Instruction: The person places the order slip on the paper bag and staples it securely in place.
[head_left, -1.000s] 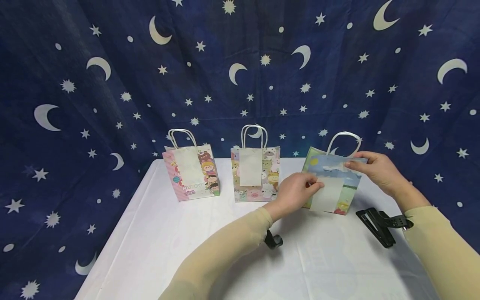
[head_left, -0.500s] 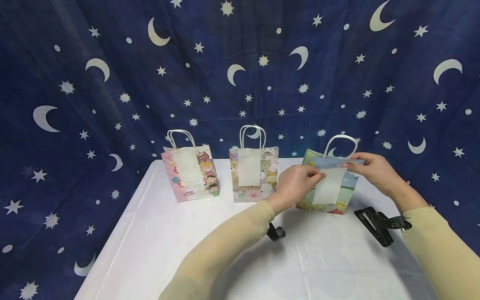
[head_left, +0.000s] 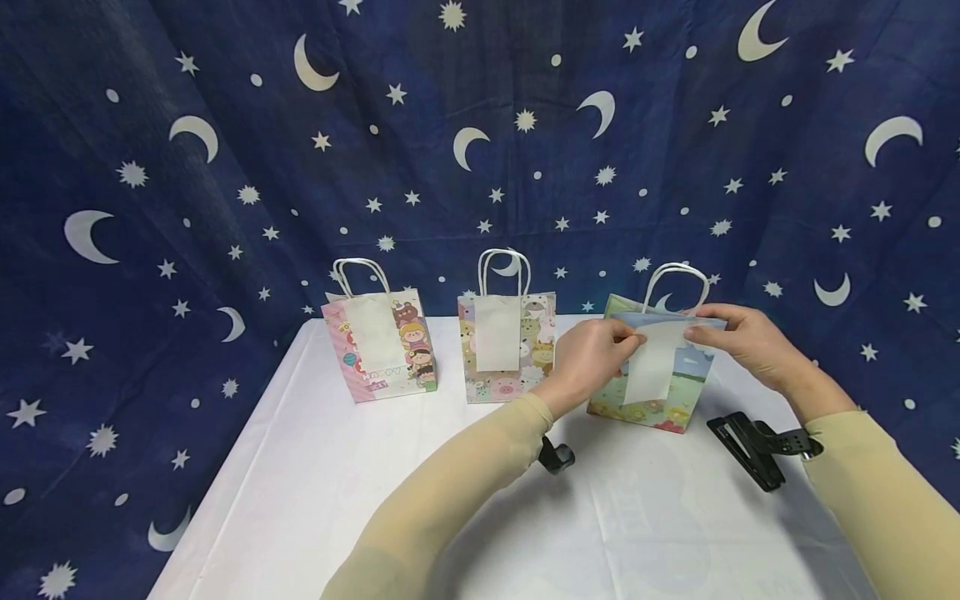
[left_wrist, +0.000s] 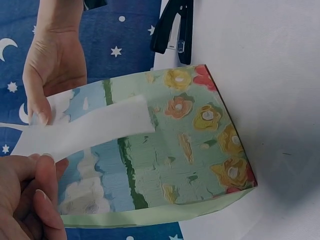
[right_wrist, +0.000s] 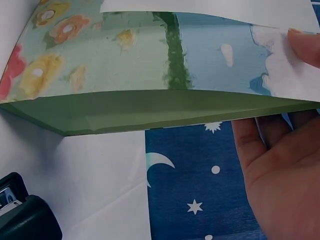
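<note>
On the right of the head view stands a paper gift bag with painted sky, meadow and flowers, and a white twisted handle. A blank white paper strip hangs over its front, the top end near the bag's upper edge. My left hand pinches the strip's upper left side between thumb and fingers. At the top right corner, my right hand grips the bag's edge, thumb in front. The left wrist view shows the strip lying across the printed front.
A black stapler lies on the white tablecloth right of the bag. Two more gift bags stand to the left, one with animal prints and one pink with cartoon figures, each with a white strip on its front. A starry blue curtain hangs behind.
My left hand has raised the white strip up the bag's front to near the top edge. The bag has shifted slightly left; my right hand keeps its grip on the corner.
</note>
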